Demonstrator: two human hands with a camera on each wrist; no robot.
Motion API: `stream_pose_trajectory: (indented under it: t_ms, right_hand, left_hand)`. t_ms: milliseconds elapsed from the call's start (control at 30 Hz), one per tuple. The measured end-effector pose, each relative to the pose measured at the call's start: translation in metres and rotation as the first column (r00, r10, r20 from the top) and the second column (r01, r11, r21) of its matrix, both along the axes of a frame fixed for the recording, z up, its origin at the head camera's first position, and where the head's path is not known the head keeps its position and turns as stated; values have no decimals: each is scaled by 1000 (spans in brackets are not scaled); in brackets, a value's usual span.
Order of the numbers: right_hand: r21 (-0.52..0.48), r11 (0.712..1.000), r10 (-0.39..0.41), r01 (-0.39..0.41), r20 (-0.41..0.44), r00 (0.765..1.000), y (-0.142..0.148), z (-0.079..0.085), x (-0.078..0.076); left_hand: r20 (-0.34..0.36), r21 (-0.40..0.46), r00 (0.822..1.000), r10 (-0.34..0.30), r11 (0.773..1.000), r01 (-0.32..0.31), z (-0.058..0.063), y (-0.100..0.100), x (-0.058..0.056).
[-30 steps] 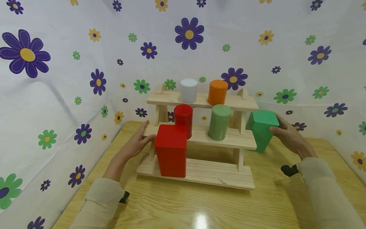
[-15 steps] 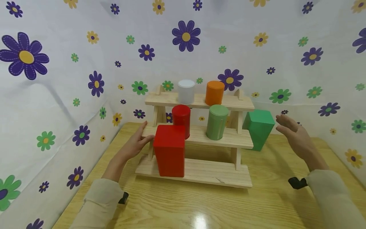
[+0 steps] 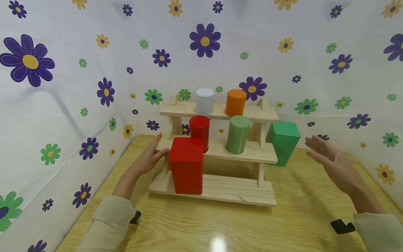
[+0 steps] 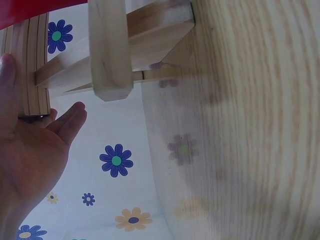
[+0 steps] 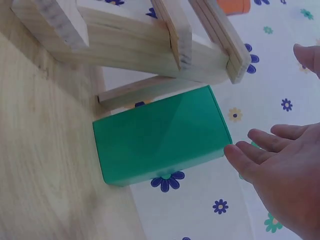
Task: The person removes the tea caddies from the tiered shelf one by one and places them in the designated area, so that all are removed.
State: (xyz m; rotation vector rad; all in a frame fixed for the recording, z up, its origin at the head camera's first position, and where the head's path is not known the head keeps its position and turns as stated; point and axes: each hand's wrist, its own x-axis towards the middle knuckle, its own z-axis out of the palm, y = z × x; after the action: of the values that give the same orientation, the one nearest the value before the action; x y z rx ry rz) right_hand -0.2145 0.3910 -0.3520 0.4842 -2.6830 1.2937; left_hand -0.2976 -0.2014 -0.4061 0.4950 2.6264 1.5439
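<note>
A three-tier wooden display shelf (image 3: 239, 194) stands on the table. My left hand (image 3: 146, 159) holds the left end of its middle board, thumb in front and fingers behind; the left wrist view shows this hand (image 4: 35, 162) at the board's end. Upright on the table, beside the shelf's right side, is a green box (image 3: 283, 143). To the right of this box my right hand (image 3: 338, 164) is in the air, holding nothing, its fingers nearly straight and a gap between them and the box. The right wrist view also shows the green box (image 5: 162, 137).
A tall red box (image 3: 187, 171) stands on the bottom board's left part. Red (image 3: 201, 129) and light green (image 3: 238, 136) canisters are on the middle board, white (image 3: 204, 101) and orange (image 3: 236, 102) ones on top. Flowered cloth (image 3: 176, 31) surrounds the table (image 3: 176, 224).
My right hand has let go of the green box and drawn away to the right and toward me. The box stays beside the shelf; my left hand keeps its hold.
</note>
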Motion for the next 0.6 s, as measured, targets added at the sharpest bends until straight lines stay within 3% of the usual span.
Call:
stream_pose_trajectory:
  t_ms: [133, 600]
  right_hand:
    - [-15, 999, 35, -35, -38, 999, -3, -3, 12]
    - [-49, 998, 32, -34, -45, 998, -15, -9, 49]
  left_hand:
    - [1, 5, 1000, -5, 1000, 5, 2, 0, 2]
    - [7, 12, 1000, -3, 1000, 3, 3, 2, 2]
